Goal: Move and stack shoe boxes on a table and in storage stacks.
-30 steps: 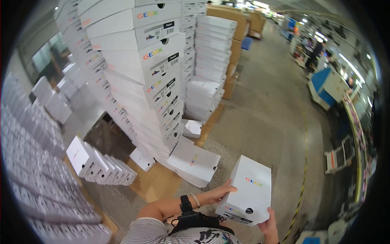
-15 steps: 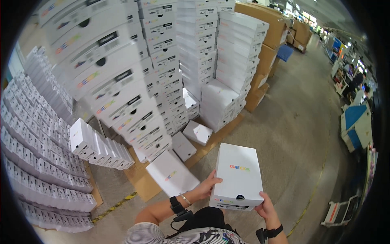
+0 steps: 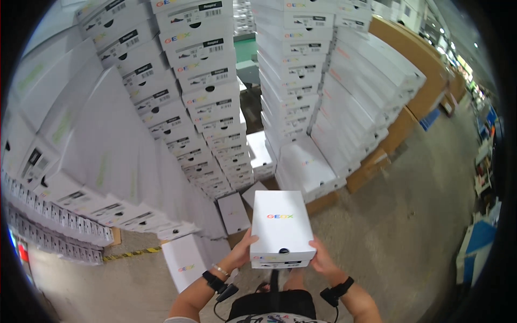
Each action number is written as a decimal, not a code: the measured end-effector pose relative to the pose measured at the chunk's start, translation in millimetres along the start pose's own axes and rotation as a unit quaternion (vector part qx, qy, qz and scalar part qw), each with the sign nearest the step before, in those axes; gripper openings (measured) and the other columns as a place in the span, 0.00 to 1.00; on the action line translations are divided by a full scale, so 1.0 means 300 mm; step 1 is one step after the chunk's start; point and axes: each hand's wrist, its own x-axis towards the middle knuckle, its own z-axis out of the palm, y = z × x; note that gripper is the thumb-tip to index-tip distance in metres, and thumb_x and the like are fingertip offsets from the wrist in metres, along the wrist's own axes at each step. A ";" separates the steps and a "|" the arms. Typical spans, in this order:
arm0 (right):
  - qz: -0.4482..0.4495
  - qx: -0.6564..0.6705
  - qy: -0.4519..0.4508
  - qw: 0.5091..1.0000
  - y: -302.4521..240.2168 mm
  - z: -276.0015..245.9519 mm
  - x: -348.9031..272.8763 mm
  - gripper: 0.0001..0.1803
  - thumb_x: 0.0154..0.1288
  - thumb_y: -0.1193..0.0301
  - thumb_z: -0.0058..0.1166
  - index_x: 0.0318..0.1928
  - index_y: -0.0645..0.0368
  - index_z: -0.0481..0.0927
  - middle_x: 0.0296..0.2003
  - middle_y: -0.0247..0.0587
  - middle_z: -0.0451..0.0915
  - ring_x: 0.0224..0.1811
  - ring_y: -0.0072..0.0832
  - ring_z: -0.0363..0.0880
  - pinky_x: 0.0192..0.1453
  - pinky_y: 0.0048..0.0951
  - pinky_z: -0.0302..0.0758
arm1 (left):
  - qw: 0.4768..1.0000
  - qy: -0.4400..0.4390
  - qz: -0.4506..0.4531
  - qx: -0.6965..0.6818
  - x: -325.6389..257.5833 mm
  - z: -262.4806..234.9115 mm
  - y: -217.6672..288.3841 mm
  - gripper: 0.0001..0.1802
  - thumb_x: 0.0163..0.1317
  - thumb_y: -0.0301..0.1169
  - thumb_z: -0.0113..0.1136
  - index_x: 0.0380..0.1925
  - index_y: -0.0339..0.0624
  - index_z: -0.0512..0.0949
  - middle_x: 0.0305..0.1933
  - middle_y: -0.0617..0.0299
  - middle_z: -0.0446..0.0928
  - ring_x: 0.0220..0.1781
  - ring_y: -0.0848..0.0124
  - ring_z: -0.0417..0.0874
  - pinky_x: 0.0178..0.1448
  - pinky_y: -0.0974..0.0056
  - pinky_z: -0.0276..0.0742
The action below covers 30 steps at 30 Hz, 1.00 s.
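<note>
A closed white shoebox point(image 3: 281, 229) with a dark finger hole in its near end is held level in front of my body. My left hand point(image 3: 245, 248) grips its left side, thumb near the lid's edge. On the opposite side my right hand point(image 3: 321, 257) clasps the near right corner. The fingers beneath the box are partly hidden. Beyond the held box, a smaller white box point(image 3: 233, 213) lies at the foot of the stacks. Another white shoebox point(image 3: 184, 262) rests low down to the left of my left forearm.
Tall stacks of white shoeboxes point(image 3: 207, 83) rise ahead and to the left. A lower white stack point(image 3: 307, 164) stands ahead right, beside large brown cartons point(image 3: 396, 132). Yellow-black tape point(image 3: 132, 254) marks the floor at left. Grey concrete floor point(image 3: 398, 226) stretches along the right.
My view has turned and come nearer the stacks, which now loom larger. The shoebox stays in both hands and appears further left in view, squarer to me.
</note>
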 end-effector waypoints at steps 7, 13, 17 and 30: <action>0.044 -0.038 -0.008 0.998 -0.110 -0.137 0.649 0.33 0.57 0.72 0.42 0.63 0.64 0.49 0.57 0.41 0.60 0.59 0.28 0.59 0.60 0.25 0.57 | 0.989 0.142 -0.019 -0.047 0.478 -0.244 0.066 0.35 0.55 0.46 0.49 0.61 0.50 0.54 0.56 0.60 0.64 0.55 0.67 0.67 0.53 0.58 0.67; -0.001 -0.135 0.044 0.990 -0.067 -0.211 1.058 0.35 0.58 0.72 0.45 0.63 0.65 0.46 0.60 0.43 0.56 0.59 0.25 0.56 0.60 0.21 0.54 | 0.977 0.180 0.048 -0.104 0.833 -0.515 0.067 0.30 0.55 0.42 0.49 0.55 0.39 0.60 0.51 0.58 0.69 0.51 0.67 0.70 0.54 0.63 0.66; 0.050 -0.155 0.031 0.986 -0.060 -0.257 1.200 0.36 0.55 0.71 0.48 0.63 0.65 0.49 0.58 0.44 0.61 0.57 0.26 0.61 0.60 0.22 0.55 | 0.965 0.210 0.111 -0.115 0.923 -0.563 0.056 0.31 0.53 0.37 0.48 0.57 0.36 0.57 0.53 0.56 0.67 0.54 0.66 0.69 0.58 0.64 0.62; 0.089 -0.163 -0.023 0.982 -0.186 -0.384 1.286 0.36 0.51 0.77 0.47 0.62 0.65 0.52 0.57 0.40 0.63 0.54 0.22 0.63 0.57 0.21 0.58 | 0.924 0.301 0.171 -0.162 1.016 -0.377 -0.049 0.38 0.49 0.33 0.48 0.61 0.34 0.50 0.59 0.53 0.61 0.59 0.65 0.63 0.61 0.65 0.57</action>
